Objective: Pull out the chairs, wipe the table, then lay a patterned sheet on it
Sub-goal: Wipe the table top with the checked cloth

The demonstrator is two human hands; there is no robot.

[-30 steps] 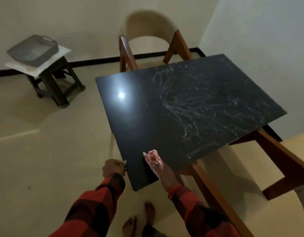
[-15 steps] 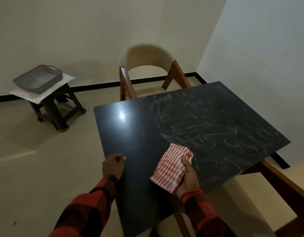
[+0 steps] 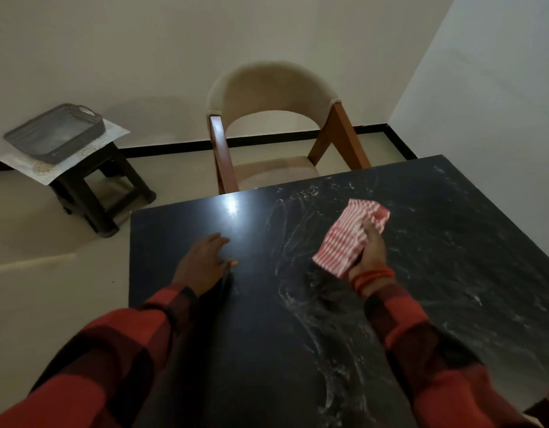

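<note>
The counter (image 3: 452,273) is filling most of my view, a broad rectangular slab of dark, glossy stone-like material that is throwing back a bright spot of light near its far left part. Pale, swirling smear marks are streaking its right half, while the left strip is looking smooth and even. A chair (image 3: 273,97) is standing at the far edge, its curved back padded in soft beige fabric, its slanted legs and arms made of reddish-brown wood, its seat partly tucked behind the counter's edge. Off to the left on the pale floor, a small dark square stool (image 3: 91,186) is carrying a light sheet of paper or cloth (image 3: 32,168) with a faint pattern, and a grey, ribbed plastic basket (image 3: 55,131) is sitting on top of that. My left hand (image 3: 202,264) is lying flat on the slab with its fingers stretched out, holding nothing. My right hand (image 3: 370,251) is gripping a folded red-and-white striped cloth (image 3: 347,236), thumb curled over it, pressing it onto the smeared area. Red-and-black checked sleeves are covering both my arms, and red threads are circling my right wrist.
</note>
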